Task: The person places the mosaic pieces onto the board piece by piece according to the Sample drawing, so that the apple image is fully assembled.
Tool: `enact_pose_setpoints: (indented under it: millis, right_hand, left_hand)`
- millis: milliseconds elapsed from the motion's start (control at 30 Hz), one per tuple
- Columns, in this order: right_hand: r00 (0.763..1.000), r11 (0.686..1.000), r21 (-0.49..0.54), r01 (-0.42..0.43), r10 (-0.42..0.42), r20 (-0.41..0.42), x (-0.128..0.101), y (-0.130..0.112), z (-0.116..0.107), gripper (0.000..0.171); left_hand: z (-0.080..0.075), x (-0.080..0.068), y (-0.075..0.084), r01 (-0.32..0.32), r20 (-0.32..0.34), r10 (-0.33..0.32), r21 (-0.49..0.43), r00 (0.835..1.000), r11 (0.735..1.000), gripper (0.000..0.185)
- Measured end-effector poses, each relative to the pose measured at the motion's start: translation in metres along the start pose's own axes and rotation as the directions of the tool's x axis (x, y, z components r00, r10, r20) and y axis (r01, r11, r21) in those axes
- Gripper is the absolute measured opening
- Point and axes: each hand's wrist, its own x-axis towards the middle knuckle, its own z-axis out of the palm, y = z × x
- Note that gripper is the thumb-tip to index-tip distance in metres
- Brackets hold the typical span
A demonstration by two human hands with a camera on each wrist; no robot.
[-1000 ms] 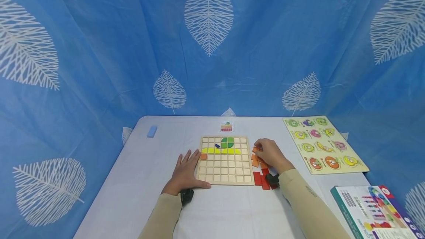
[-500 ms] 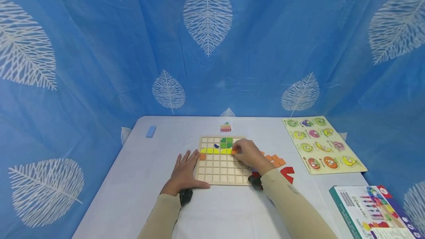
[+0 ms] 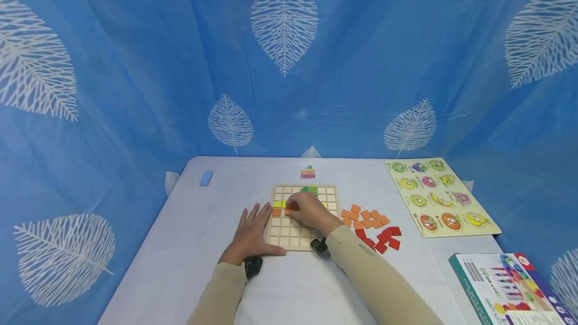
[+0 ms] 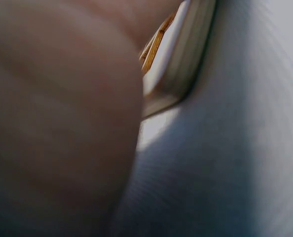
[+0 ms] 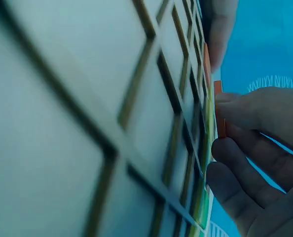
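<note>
A wooden grid board [image 3: 289, 241] lies on the white table. My left hand [image 3: 252, 232] rests along its left side with fingers spread and thumb at the front corner; in the left wrist view that hand hides much of the frame. My right hand [image 3: 312, 212] is over the board, pinching a small orange tile [image 5: 220, 111] between thumb and fingers, held on edge close over the grid. An orange tile [image 3: 276, 212] sits in a left-hand cell, under a row of yellow pieces [image 3: 277, 204]. Green pieces [image 3: 313, 189] show at the top, partly hidden by my right hand.
Loose orange tiles [image 3: 354, 208] and red tiles [image 3: 385, 235] lie right of the board. A picture card [image 3: 309, 172] is behind it. A blue block [image 3: 206, 178] stands far left. At right are a fruit puzzle board [image 3: 438, 199] and a printed box [image 3: 510, 287].
My right hand has moved left from the loose orange tiles across the board, carrying one orange tile to beside the placed one. My left hand stays put.
</note>
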Motion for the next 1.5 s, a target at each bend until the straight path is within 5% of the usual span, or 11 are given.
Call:
enact_pose_setpoints:
  millis: [533, 833, 1233, 1500]
  right_hand:
    - [0.994, 0.994, 0.04, -0.104, 0.105, -0.034, 0.003, -0.002, 0.015, 0.019]
    - [0.987, 0.987, 0.087, -0.137, 0.143, -0.067, -0.009, 0.013, -0.005, 0.019]
    - [0.938, 0.957, 0.083, -0.278, 0.289, -0.189, -0.057, 0.076, -0.06, 0.018]
    - [0.883, 0.9, 0.097, -0.426, 0.437, -0.172, -0.089, 0.104, -0.085, 0.03]
  left_hand:
    - [0.003, 0.001, -0.002, -0.005, 0.007, 0.005, -0.001, 1.0, 1.0, 0.142]
    - [0.006, 0.002, 0.0, -0.011, 0.012, 0.011, 0.004, 1.0, 1.0, 0.142]
    - [0.0, 0.0, 0.004, 0.004, 0.004, -0.004, -0.008, 1.0, 1.0, 0.14]
    - [0.003, 0.001, 0.0, -0.003, -0.023, 0.003, -0.005, 1.0, 1.0, 0.141]
